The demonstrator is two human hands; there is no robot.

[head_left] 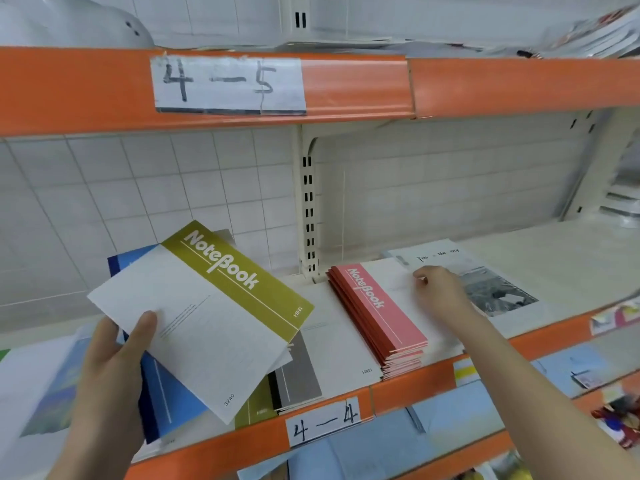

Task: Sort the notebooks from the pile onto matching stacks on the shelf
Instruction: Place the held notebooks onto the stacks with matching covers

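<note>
left hand (114, 355) gripping olive notebook (207, 306), right hand (438, 289) on pink stack (377, 310)

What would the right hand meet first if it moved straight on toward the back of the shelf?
The right hand rests on the pink stack, pointing up and left. Going on, it would likely slide over that stack's white cover, then reach the upright post at the back wall. Depth is uncertain.

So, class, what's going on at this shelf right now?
A person is sorting notebooks. The left hand holds a fanned pile, with an olive-banded notebook on top and blue ones beneath. The right hand rests on the pink-banded stack on the shelf marked 4-4. A grey-banded stack lies to its left.
</note>
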